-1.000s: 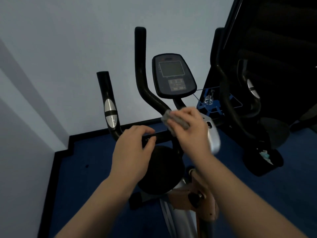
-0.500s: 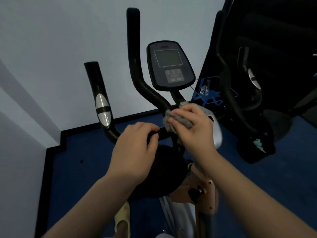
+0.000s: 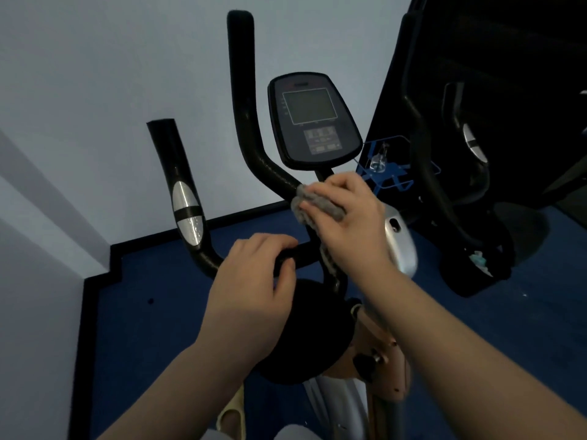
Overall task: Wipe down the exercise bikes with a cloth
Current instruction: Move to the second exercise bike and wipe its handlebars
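the right hand (image 3: 346, 223) pinches a grey cloth (image 3: 317, 208) around the lower bend of the tall black handlebar (image 3: 251, 128), just under the console (image 3: 313, 122). the left hand (image 3: 254, 281) curls round the crossbar (image 3: 298, 252) below and beside it, steadying the bike. to wipe well, i'd keep the cloth wrapped snug on the tube and slide it along the curve while twisting, so the far side gets cleaned too. the left grip should stay firm against wobble
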`<state>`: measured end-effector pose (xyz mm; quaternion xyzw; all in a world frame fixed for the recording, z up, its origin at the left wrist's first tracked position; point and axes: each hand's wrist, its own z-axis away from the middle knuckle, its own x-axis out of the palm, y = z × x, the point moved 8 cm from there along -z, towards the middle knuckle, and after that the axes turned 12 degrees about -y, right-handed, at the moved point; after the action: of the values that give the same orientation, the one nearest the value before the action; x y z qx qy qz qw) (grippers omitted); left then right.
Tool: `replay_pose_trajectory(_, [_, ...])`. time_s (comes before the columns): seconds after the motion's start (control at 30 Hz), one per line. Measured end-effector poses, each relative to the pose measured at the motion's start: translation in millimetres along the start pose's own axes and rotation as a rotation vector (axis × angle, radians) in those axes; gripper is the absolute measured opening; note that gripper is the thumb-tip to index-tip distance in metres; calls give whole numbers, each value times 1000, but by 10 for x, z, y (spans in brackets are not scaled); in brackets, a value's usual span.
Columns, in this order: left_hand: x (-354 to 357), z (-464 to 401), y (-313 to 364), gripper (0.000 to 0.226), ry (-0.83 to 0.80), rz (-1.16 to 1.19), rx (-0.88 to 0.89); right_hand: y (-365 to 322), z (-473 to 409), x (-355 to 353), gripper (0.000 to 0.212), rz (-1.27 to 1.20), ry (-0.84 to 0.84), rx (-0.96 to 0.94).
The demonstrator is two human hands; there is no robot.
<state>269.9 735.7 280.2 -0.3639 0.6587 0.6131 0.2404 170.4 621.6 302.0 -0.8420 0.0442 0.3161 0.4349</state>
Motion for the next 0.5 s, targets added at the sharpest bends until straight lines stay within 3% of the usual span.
replay_pose_trajectory(0.17, [-359, -88, -122, 25, 133, 44, 20, 53, 374, -81, 25, 66, -52, -104])
replay_pose_trajectory(0.33, [-1015, -332, -327, 29, 398, -2, 27, -231, -388, 146, 19, 125, -125, -250])
replay_pose_trajectory(0.5, [-1305, -774, -522, 45, 382, -108, -33, -480, -995, 423, 19, 64, -192, -264])
